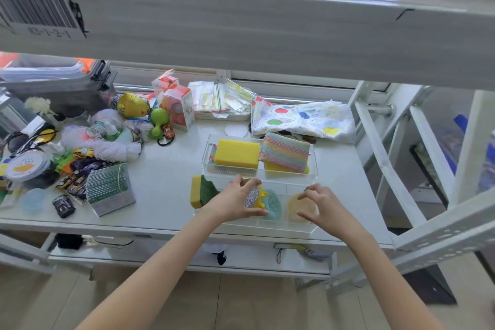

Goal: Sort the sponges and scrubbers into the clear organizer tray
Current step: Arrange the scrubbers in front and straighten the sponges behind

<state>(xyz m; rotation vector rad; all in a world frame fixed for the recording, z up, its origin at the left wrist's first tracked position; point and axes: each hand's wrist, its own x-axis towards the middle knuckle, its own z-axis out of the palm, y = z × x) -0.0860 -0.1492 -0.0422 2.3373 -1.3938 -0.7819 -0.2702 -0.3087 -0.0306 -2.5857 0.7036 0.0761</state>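
Observation:
A clear organizer tray (310, 230) lies near the shelf's front edge. My left hand (235, 199) grips a silver-and-yellow scrubber (254, 194) over the tray's left compartment, next to a teal scrubber (273, 205). My right hand (320, 207) hovers with fingers spread over a tan round sponge (296, 207) in the right compartment. A yellow-and-green sponge (202, 190) sits at the tray's left end. Behind stands a second clear tray (207, 151) holding a yellow sponge (237, 154) and a rainbow mesh scrubber (285, 151).
Toys, toy cars, white yarn, a card stack (109, 189) and a round tin (25, 166) crowd the shelf's left side. Zip bags (222, 98) and a dotted cloth (302, 118) lie at the back. An upper shelf beam (241, 27) hangs overhead.

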